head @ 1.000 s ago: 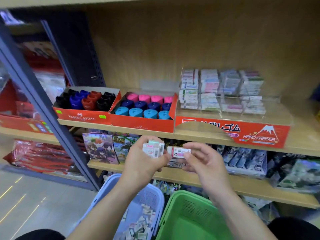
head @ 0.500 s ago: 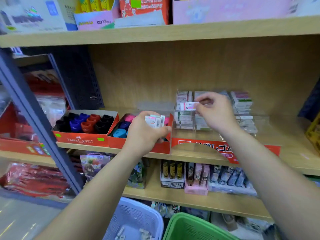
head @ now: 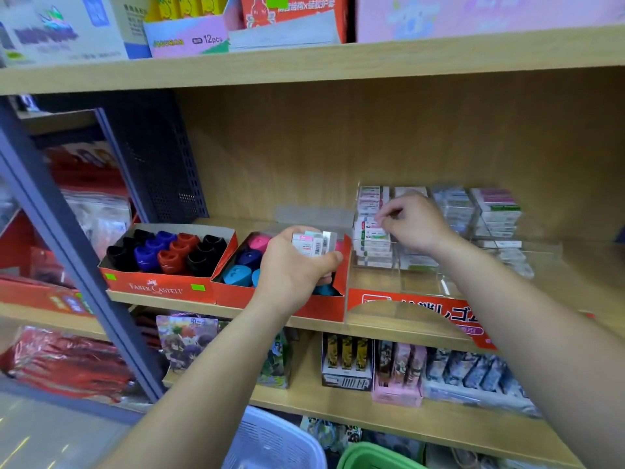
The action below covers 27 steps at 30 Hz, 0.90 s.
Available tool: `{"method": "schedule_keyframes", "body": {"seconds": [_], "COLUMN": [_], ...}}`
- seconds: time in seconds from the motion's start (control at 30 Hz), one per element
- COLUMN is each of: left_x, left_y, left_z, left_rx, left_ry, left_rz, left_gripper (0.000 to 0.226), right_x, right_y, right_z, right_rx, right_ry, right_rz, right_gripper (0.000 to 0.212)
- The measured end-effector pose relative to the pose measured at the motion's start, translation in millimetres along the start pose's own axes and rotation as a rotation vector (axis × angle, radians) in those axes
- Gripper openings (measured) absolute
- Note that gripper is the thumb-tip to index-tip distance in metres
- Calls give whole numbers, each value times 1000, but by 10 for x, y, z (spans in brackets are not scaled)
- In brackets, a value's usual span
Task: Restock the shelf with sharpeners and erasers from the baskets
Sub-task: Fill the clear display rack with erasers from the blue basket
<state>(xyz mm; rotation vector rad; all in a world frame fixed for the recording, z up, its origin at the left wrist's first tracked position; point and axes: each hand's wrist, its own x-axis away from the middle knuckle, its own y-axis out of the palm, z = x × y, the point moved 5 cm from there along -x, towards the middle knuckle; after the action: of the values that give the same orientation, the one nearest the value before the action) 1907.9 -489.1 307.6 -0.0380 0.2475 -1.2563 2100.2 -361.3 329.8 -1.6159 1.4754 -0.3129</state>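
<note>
My left hand (head: 291, 265) is shut on a small bundle of white wrapped erasers (head: 313, 243), held in front of the red box of pink and blue sharpeners (head: 241, 265). My right hand (head: 417, 221) reaches into the clear eraser display (head: 422, 309), which has a red front. Its pinched fingertips touch the top of the front left eraser stack (head: 370, 238). An eraser lies right at those fingertips, and I cannot tell whether they still grip it. More eraser stacks (head: 497, 214) fill the display to the right. At the bottom edge are a pale blue basket (head: 280, 441) and a green basket (head: 372, 460).
A Faber-Castell box (head: 159, 287) of black, blue and red sharpeners stands left of the other sharpener box. A grey shelf upright (head: 67, 238) slants down the left. Card packs (head: 399, 370) line the shelf below, and boxes (head: 189, 35) stand on the shelf above.
Both hands rose from above the baskets to the middle shelf. My right hand carried one eraser to the display's left stacks. My left hand kept its bundle.
</note>
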Motion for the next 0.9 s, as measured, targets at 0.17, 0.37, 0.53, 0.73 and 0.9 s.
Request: {"method": "schedule_keyframes", "body": {"seconds": [0.17,0.37,0.53,0.73,0.9], "left_x": [43,138,193,154,72], "left_y": [-41,-12,-58,-75,-118], "left_z": [44,98,100,49,-64], "left_rx": [42,94,120,37,-5], "left_ry": [-3,12,48,37,-29], "left_rz": [-4,-57,-24,24,21], "left_gripper": [33,38,32,32,29], "right_x": [377,764,780,806,496], "right_y": [-119,88,66,-41,-273], "right_z": [-370,-710,-613,-494,-188], "right_rx": [-251,-563,-847,-502,-393], "right_ry": [-77,-104,37,11,99], "right_rz": [25,-267,-245,-243,78], "right_gripper": [13,9,14,12,15]}}
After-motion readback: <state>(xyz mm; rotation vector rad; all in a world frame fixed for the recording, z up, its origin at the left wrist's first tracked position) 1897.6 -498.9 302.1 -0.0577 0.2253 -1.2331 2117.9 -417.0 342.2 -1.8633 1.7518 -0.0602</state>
